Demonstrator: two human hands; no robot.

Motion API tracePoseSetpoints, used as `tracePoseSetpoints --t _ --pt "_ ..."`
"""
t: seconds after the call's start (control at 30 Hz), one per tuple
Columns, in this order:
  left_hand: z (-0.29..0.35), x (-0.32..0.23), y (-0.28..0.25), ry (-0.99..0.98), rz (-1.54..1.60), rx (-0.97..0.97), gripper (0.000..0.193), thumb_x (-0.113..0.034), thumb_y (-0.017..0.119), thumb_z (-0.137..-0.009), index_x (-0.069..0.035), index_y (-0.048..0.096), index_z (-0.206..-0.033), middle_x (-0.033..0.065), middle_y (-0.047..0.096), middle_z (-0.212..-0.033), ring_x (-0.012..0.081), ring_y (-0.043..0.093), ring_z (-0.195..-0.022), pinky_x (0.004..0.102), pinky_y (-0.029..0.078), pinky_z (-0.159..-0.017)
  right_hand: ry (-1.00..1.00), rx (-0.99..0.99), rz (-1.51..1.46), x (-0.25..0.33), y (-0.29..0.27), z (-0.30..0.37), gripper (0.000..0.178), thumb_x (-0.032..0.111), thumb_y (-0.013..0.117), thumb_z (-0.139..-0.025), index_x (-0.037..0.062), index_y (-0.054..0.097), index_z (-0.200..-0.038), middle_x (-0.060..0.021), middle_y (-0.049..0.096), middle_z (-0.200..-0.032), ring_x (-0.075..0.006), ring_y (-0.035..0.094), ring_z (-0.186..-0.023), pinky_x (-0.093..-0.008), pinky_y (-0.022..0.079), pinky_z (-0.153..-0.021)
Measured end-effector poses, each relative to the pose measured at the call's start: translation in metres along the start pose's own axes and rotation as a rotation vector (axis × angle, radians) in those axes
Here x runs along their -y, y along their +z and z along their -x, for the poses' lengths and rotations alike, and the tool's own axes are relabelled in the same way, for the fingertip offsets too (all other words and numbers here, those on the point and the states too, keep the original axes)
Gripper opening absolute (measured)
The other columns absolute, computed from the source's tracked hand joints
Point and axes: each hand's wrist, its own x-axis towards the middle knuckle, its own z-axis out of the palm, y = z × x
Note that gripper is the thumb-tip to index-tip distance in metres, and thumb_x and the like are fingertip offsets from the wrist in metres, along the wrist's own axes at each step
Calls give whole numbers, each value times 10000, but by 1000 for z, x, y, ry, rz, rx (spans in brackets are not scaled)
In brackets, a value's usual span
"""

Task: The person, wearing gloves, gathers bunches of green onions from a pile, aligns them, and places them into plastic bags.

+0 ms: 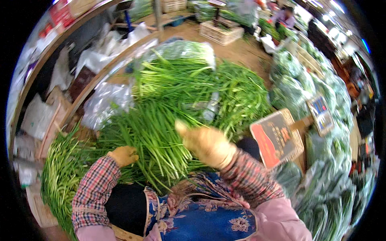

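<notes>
Long green garlic chives (pixel 161 136) lie in a big loose heap in front of me, their pale stem ends toward my body. My left hand (pixel 124 156), in a yellowish glove, rests at the heap's near left side with its fingers curled around some chives. Above the right part of the heap is my right hand (pixel 209 144), gloved the same way and smeared by motion. One digit sticks out toward the upper left; its other fingers cannot be made out. More chives (pixel 241 96) are piled beyond and to the right, and another pile (pixel 60 172) lies at the left.
Clear plastic bags (pixel 106 104) lie beside the heap. To my right stands a scale with a display (pixel 321 114) and a crate-like tray (pixel 277 136). Bagged green vegetables (pixel 321 160) line the right. A white crate (pixel 221 32) and a person (pixel 284 18) are farther off.
</notes>
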Motion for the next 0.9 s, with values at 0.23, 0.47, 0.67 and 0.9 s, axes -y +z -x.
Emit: tracePoseSetpoints --t 0.23,0.47,0.67,0.9 --pt "0 60 19 -54 199 15 561 -424 463 -810 -24 431 -1202 184 502 -1154 291 491 -1054 367 379 -896 208 593 -262 -31 187 80 361 197 487 -791 148 509 -1148 -150 594 -828 -311 579 -691 -379 472 -577" --pt "27 129 65 -395 720 -8 474 -408 478 -824 -49 489 -1134 128 576 -1039 250 563 -906 363 435 -798 362 462 -591 -27 202 55 278 134 536 -768 109 580 -1041 -107 614 -916 -255 598 -774 -324 481 -660" --pt "18 203 252 -359 1333 -175 357 -322 531 -824 -51 539 -1056 96 589 -931 175 560 -811 311 471 -681 392 503 -899 -25 208 42 242 68 498 -856 -26 538 -1075 -52 611 -846 -107 570 -752 -232 449 -677" --pt "-12 177 53 -236 844 -362 304 -318 496 -822 -26 578 -842 67 599 -727 144 557 -652 288 446 -596 158 550 -467 -75 149 -63 301 120 531 -794 86 544 -1092 -105 610 -936 -260 595 -804 -310 482 -683"
